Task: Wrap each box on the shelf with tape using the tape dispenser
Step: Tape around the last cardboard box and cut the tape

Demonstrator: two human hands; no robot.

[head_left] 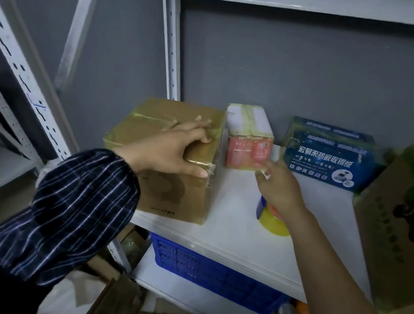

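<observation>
Brown box (154, 116), red-and-white box (249, 140), blue box (327, 155), yellow tape roll (274, 224), navy plaid sleeve (74, 207)

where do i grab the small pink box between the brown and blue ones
Probably its side faces, from the front: the pink box stands upright with its front facing out, and gaps separate it from the brown box and blue box.

The left hand (173, 151) is gripping the upper right corner of the tape-wrapped brown cardboard box (162, 190) at centre-left. The right hand (279, 186) is hovering just beside the small pink-and-white box (248, 145), over the blue tape dispenser with its yellow roll (271, 221) on the white shelf (233, 210).
</observation>
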